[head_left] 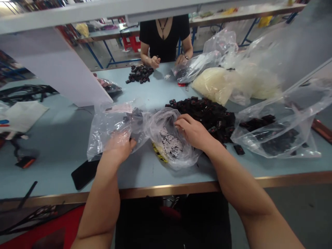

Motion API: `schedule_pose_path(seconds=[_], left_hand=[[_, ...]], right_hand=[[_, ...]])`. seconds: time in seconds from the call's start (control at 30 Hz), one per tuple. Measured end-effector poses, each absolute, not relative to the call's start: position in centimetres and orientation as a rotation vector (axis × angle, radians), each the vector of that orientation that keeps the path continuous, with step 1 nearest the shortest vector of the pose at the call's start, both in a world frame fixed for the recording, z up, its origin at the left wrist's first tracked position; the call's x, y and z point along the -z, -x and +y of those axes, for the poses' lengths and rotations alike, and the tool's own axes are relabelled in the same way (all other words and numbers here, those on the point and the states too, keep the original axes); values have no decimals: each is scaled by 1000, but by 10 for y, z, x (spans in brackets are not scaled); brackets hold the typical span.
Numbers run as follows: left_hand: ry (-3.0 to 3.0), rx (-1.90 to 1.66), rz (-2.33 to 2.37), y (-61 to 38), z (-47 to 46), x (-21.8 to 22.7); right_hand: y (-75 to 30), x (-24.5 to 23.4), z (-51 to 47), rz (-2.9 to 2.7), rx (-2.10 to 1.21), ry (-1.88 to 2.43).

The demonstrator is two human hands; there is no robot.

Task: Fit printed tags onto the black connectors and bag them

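My left hand [118,147] is at a clear plastic bag [100,138] with a white label, its plastic partly over my fingers. The thumb shows beside a fold, and the fingers look curled round the plastic. Dark parts show dimly inside that bag. My right hand [193,129] pinches the rim of an opened clear bag [190,157] that holds many small white pieces [171,143]. A yellow and black round edge [158,153] shows under that bag. Just behind my right hand lies a heap of small black plastic parts [207,112].
A black phone [84,174] lies by my left forearm. At right stands a clear bag of black parts [277,138]; behind it are bags of pale yellow pieces [214,83]. Across the table a person [164,41] sits by a smaller black heap [140,73]. A white panel [57,62] rises at left.
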State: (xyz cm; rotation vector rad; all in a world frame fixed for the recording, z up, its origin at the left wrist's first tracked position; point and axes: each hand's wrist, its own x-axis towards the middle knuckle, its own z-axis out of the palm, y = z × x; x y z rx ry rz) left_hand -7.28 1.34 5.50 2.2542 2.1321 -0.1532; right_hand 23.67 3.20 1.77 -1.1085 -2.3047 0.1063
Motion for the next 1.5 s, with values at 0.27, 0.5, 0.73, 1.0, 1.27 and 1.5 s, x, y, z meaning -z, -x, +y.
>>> schedule_pose_path(seconds=[0.27, 0.5, 0.73, 1.0, 1.27, 1.5], left_hand=[[-2172, -56, 1106, 81, -6, -90], [-1618, -680, 970, 46, -15, -62], [-1275, -879, 945, 13, -14, -19], [-1282, -956, 1023, 5, -9, -13], [-1286, -1019, 1016, 3, -8, -6], [-1344, -1010, 1026, 4, -9, -5]], right_hand=[[-226, -35, 24, -2755, -370, 1309], [-212, -36, 18, -2872, -315, 1412], [-215, -34, 20, -2675, -427, 1364], [-222, -21, 25, -2161, -781, 1040], [-217, -33, 16, -1901, -1035, 924], [-215, -30, 16, -1984, -984, 877]])
